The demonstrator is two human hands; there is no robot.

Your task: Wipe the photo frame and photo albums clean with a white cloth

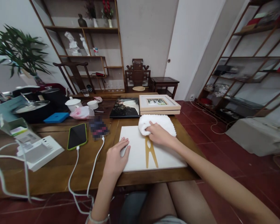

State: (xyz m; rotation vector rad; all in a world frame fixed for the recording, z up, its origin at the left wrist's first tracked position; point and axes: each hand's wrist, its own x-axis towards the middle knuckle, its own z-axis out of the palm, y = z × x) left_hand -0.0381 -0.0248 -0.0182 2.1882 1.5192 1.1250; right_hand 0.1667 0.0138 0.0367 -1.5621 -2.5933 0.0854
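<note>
In front of me on the table lies a white board point(132, 157) with a tan clothespin shape point(149, 154) on it; whether the shape is painted or a loose piece I cannot tell. My left hand point(116, 155) rests on the board's left edge, fingers stretched out and nothing held. A fluffy white cloth point(166, 123) covers the board's far right part and the top of the clothespin shape. My right hand point(157, 133) presses into the cloth, its fingers curled and gripping a fold.
Behind the cloth are stacked wooden picture frames point(160, 109) and a dark picture panel point(121, 109). To the left lie a green-cased phone point(77, 137), white charging cables point(95, 166), an open white box point(46, 152), a blue box point(56, 117) and a black pot point(34, 107).
</note>
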